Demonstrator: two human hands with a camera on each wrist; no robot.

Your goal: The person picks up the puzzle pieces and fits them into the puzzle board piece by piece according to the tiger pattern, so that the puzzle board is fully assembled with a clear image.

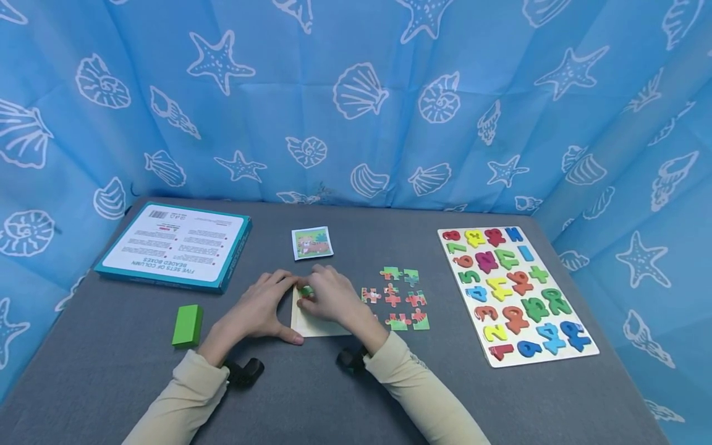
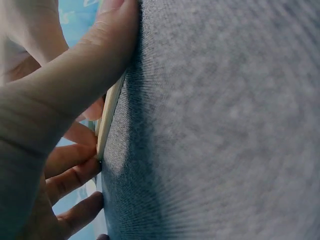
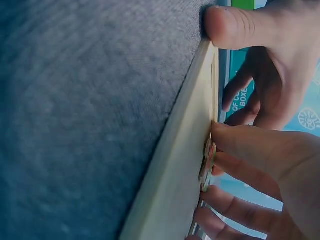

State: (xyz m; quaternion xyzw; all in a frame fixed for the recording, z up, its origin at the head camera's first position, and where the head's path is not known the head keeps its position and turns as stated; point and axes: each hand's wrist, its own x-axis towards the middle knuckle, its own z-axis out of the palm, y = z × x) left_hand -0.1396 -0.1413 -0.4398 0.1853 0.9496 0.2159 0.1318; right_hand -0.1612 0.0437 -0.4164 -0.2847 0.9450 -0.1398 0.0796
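Pale wood makes up the square puzzle tray (image 1: 321,328), which lies flat at the middle of the grey table, just left of the loose jigsaw pieces (image 1: 392,299). Spread wide, the left hand (image 1: 258,309) spans the tray's left side, its thumb at the near corner and its fingers towards the far one; it braces rather than grasps. Thumb and fingertips nearly together, the right hand (image 1: 330,296) pinches a small green-edged piece (image 1: 307,289) at the tray's far left; whether that piece is seated, I cannot tell.

By my judgement, work has barely begun: the visible near part of the tray is bare, while at least seven pieces lie outside it on the right, more perhaps hidden by the right forearm. Anything under the right hand is out of sight. Beyond the tray rests a small picture card (image 1: 312,243), untouched.
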